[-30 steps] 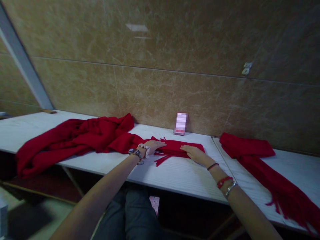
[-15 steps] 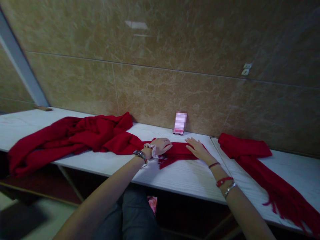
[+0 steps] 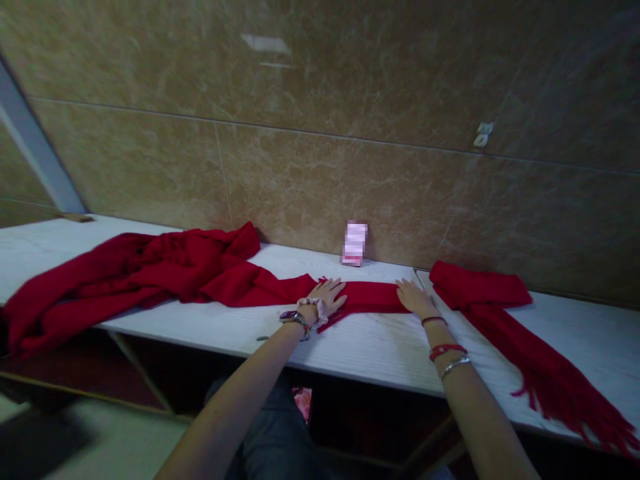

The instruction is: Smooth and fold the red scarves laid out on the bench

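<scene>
A red scarf (image 3: 375, 297) lies as a flat folded strip on the white tabletop between my hands. My left hand (image 3: 327, 297) rests open on its left part, fingers spread, beside some fringe. At the strip's right end my right hand (image 3: 416, 298) lies flat, fingers stretched out over the edge. Leftward, the strip meets a large loose heap of red cloth (image 3: 165, 267); where one passes into the other is partly hidden by my left hand and wrist.
Another red scarf (image 3: 500, 320), folded over with its fringe toward the front edge, lies at the right. A phone (image 3: 355, 243) with a blurred screen leans on the tiled wall (image 3: 300, 173). The white table (image 3: 370, 353) has dark shelf spaces beneath.
My right hand has slid right to the strip's end, and the strip looks flatter and straighter. My left hand's fingers are spread wider. The whole view has shifted slightly.
</scene>
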A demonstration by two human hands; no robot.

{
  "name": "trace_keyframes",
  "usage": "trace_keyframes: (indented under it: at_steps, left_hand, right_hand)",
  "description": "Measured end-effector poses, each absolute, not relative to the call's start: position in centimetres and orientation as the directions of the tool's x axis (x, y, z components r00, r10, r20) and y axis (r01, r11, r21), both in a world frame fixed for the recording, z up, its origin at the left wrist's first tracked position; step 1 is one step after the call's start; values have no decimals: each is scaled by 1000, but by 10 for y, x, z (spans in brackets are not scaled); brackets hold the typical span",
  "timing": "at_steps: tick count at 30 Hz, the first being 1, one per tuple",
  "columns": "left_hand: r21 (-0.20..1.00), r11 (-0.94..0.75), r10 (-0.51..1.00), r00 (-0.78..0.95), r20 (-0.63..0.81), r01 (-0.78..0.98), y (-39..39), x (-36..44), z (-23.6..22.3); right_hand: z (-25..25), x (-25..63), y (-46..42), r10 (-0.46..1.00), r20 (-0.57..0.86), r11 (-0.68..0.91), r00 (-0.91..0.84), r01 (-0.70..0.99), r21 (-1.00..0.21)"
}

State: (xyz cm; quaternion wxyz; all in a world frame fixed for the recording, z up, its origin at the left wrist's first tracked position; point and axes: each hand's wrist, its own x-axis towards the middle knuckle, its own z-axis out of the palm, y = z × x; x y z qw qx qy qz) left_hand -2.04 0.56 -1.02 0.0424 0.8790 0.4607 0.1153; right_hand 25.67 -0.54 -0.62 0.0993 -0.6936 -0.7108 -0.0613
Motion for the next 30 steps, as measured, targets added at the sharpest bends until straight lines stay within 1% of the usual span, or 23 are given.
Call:
trace_keyframes:
  at_steps: [2, 4, 5, 7, 8, 9, 10, 11, 12, 14, 16, 20, 23, 25, 26, 28, 30]
  left_hand:
    - [179, -566, 824, 545, 154, 805, 5, -20, -10]
    - [178, -570, 821, 546, 168, 802, 6, -19, -11]
    - [179, -573, 818, 545, 182, 800, 6, -19, -12]
    - [183, -576, 815, 540, 211, 797, 8, -18, -14]
    - [185, -577, 813, 538, 223, 796, 8, -18, -14]
    - [186, -578, 812, 536, 232, 795, 7, -18, -14]
    - [185, -580, 810, 537, 236, 794, 7, -19, -13]
    - [183, -582, 808, 539, 237, 792, 6, -19, -12]
    - [181, -584, 807, 542, 234, 791, 5, -19, -11]
    - [182, -586, 807, 548, 221, 790, 3, -19, -9]
    - [189, -584, 810, 552, 198, 789, 2, -20, -7]
    - [203, -584, 811, 556, 183, 786, 2, -21, -8]
    - [205, -587, 809, 552, 205, 784, 0, -21, -9]
    - [206, -586, 807, 542, 235, 784, -1, -21, -9]
    - [208, -583, 809, 535, 243, 786, -2, -21, -8]
    - [214, -574, 816, 531, 230, 790, -2, -21, -8]
    - [217, -570, 820, 533, 207, 793, -2, -21, -8]
  right_hand:
    - [-2, 254, -5, 954, 301, 21, -7, 999, -42]
    - [2, 240, -5, 928, 366, 86, -69, 996, -30]
    - [3, 230, -5, 915, 383, 151, -130, 988, -25]
    - [3, 209, -6, 881, 370, 327, -295, 945, -25]
    - [1, 199, -7, 855, 338, 430, -394, 902, -36]
    - [-1, 192, -8, 833, 298, 500, -465, 864, -48]
    - [-2, 188, -10, 823, 255, 537, -507, 841, -63]
    - [-4, 186, -11, 831, 213, 537, -513, 840, -74]
    - [-5, 187, -12, 856, 180, 504, -485, 860, -78]
    - [-5, 195, -12, 910, 145, 403, -389, 912, -78]
    - [-5, 208, -11, 946, 139, 304, -291, 950, -78]
    - [-3, 233, -9, 982, 181, 76, -61, 994, -77]
    - [1, 243, -10, 960, 272, -55, 74, 995, -78]
    - [5, 240, -9, 936, 344, -51, 74, 996, -76]
    - [7, 235, -9, 928, 371, -14, 40, 997, -73]
    - [8, 219, -9, 917, 392, 104, -71, 993, -63]
    - [6, 201, -10, 902, 359, 274, -238, 960, -53]
